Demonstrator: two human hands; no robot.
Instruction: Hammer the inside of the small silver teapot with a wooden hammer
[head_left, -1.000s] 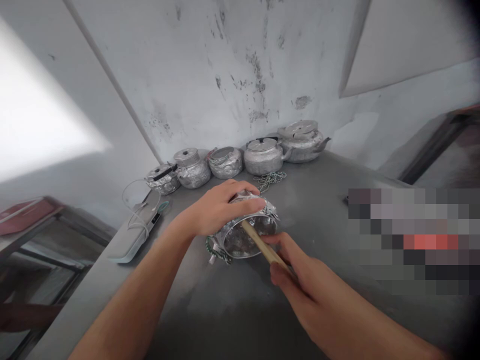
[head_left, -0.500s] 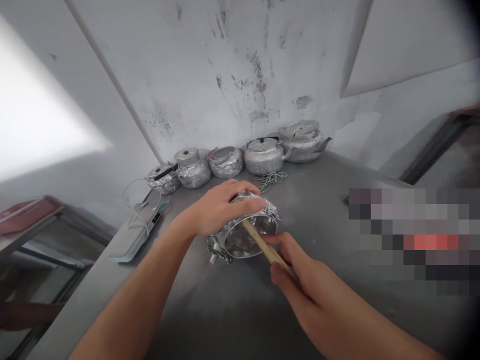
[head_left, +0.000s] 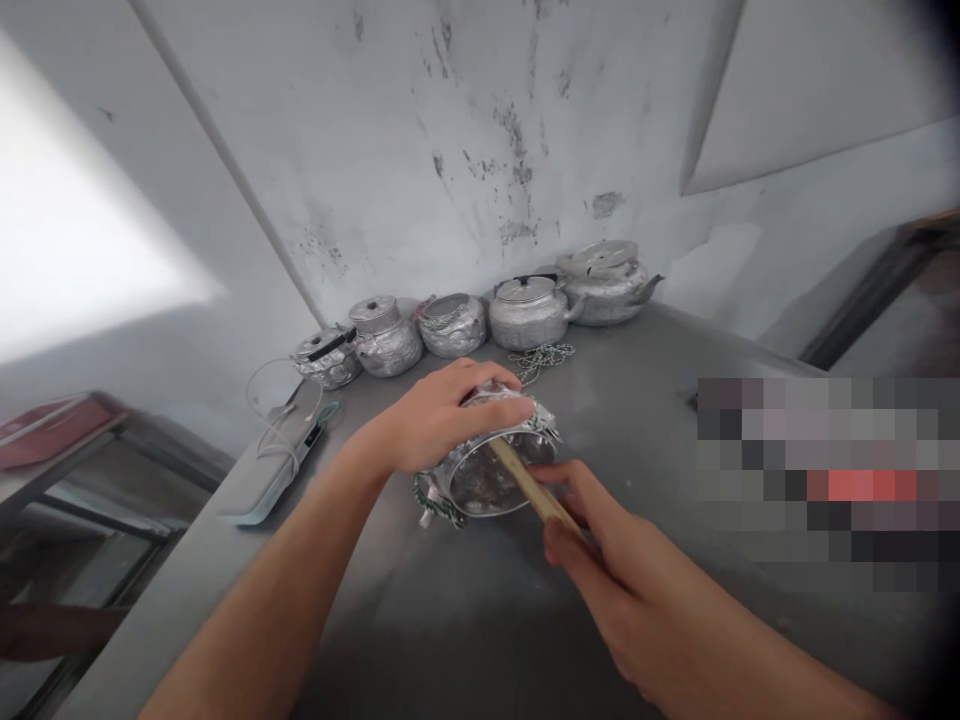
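On the table (head_left: 675, 340):
Left hand (head_left: 435, 415): gripping the tipped pot (head_left: 491, 465).
Right hand (head_left: 607, 560): closed round a stick (head_left: 529, 485) poked inside it.

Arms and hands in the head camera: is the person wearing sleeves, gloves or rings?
No. Both forearms are bare to the picture's lower edge, with no sleeve in sight. The left hand and the right hand have no gloves, and no ring, watch or bracelet shows on either. No markings or cables are on them.
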